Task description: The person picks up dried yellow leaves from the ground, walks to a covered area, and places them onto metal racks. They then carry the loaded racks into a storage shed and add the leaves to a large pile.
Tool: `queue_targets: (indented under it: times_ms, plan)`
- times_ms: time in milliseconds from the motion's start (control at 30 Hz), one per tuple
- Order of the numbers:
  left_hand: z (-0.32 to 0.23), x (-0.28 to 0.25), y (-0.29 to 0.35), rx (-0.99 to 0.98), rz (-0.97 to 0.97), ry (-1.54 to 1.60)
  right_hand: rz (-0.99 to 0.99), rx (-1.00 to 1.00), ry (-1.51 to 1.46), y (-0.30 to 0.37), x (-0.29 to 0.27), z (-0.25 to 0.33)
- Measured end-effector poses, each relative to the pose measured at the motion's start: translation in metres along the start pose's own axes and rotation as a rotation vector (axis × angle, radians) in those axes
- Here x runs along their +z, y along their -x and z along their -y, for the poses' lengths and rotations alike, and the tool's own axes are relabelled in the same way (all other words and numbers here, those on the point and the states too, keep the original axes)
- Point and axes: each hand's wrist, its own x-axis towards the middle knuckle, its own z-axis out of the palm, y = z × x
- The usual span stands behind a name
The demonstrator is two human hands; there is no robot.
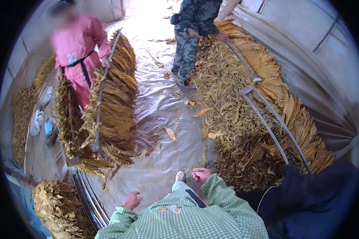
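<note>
My left hand [132, 200] hangs low in front of my green checked smock, fingers loosely bent and apart, touching nothing. My right hand [202, 174] is farther forward, near the close end of a long heap of dried tobacco leaves [243, 131]. Its fingers are curled with the thumb against them; anything between them is too small to make out. On that heap lies a metal clamp frame with thin prongs [269, 119]. A co-worker in camouflage [185, 44] grips a second metal bar [245, 65] at the heap's far part.
At left, a co-worker in pink [79, 51] holds a bar-clamped bundle of tobacco leaves [117, 107]. Metal rails [92, 199] lie beside another leaf bundle [62, 207]. Plastic sheeting [159, 119] with loose leaf scraps covers the aisle. A dark-clothed person [319, 195] is close at right.
</note>
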Motion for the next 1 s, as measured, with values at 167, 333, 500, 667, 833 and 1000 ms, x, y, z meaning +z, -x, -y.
queue_targets:
  times_ms: [167,333,500,667,833,1000]
  plan:
    - [-0.088,-0.059,-0.052,-0.073,0.018,-0.013,-0.107,0.183,0.009,-0.033,-0.002,0.055]
    - [-0.120,-0.082,-0.108,-0.044,-0.043,-0.008,-0.090,0.192,0.015,-0.078,-0.015,0.101]
    - [-0.156,-0.108,-0.162,-0.061,0.001,0.034,-0.119,0.184,-0.044,-0.121,-0.025,0.131]
    - [-0.170,-0.144,-0.249,-0.021,-0.047,0.080,-0.149,0.172,-0.035,-0.173,-0.026,0.172]
    - [-0.200,-0.210,-0.329,-0.018,-0.201,-0.019,-0.175,0.231,-0.057,-0.247,-0.005,0.219]
    - [-0.195,-0.279,-0.376,-0.031,-0.377,-0.065,-0.131,0.264,0.140,-0.316,0.063,0.288]
